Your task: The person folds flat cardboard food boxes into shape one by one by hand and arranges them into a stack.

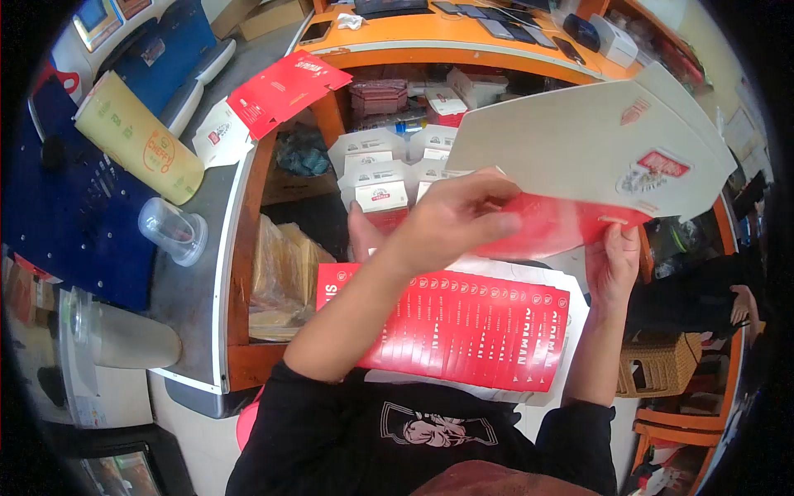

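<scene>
Both hands are at a large red and white cardboard sheet (579,157), raised above my lap. My right hand (619,256) grips its lower red edge, thumb on the near side. My left hand (455,217) lies at its left end, fingers bent against the card and slightly blurred; what they pinch cannot be made out. Beneath, a fanned stack of red printed cards (463,331) rests on my lap. Just beyond my left hand stand several white-topped boxes (382,192) with open flaps.
At the left, a grey table (203,289) holds a yellow cup (141,136), a clear plastic cup (174,231) and a red folded card (285,91). Phones lie on the orange desk (389,56) ahead. A woven basket (662,364) is at the right.
</scene>
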Demonstrator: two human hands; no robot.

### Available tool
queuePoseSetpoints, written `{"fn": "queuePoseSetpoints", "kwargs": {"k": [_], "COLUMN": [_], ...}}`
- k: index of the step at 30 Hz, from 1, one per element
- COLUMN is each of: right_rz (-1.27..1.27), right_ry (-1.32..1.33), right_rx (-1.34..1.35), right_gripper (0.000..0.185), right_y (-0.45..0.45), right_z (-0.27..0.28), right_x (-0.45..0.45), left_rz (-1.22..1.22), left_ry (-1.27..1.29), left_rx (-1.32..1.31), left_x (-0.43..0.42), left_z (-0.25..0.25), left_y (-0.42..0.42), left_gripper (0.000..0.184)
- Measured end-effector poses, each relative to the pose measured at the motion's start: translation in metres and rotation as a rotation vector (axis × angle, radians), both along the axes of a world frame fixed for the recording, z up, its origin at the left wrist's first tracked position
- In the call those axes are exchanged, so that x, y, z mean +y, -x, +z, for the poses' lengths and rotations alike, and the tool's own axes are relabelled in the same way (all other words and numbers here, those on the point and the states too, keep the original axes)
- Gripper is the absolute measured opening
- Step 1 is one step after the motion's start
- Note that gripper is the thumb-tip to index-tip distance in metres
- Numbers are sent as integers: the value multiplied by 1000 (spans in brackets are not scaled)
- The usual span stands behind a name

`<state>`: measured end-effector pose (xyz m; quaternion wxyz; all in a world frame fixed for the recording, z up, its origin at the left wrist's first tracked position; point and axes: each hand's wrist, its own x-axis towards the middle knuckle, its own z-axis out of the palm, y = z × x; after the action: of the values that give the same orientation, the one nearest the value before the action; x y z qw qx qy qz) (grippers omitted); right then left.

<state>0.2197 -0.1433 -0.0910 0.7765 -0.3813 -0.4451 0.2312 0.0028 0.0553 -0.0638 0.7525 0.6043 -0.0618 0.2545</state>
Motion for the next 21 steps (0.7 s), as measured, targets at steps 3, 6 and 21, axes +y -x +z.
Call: {"fn": "queuePoseSetpoints", "kwargs": {"k": [3,6,21], "right_rz": [213,202,-482], "right_ry": [-38,19,183], "right_rx": [188,214,-1262], "right_gripper": [46,47,46], "right_y": [1,8,92], "right_z": [-7,-13,69], "right_x": [4,29,-36], "left_rz": [51,-80,-313], "left_ry": [-152,-244,102], "left_rx": [224,427,329], "left_x": [12,10,-55], "left_z": [1,9,-8], "left_y": [33,47,37], "left_gripper": [48,36,20]}}
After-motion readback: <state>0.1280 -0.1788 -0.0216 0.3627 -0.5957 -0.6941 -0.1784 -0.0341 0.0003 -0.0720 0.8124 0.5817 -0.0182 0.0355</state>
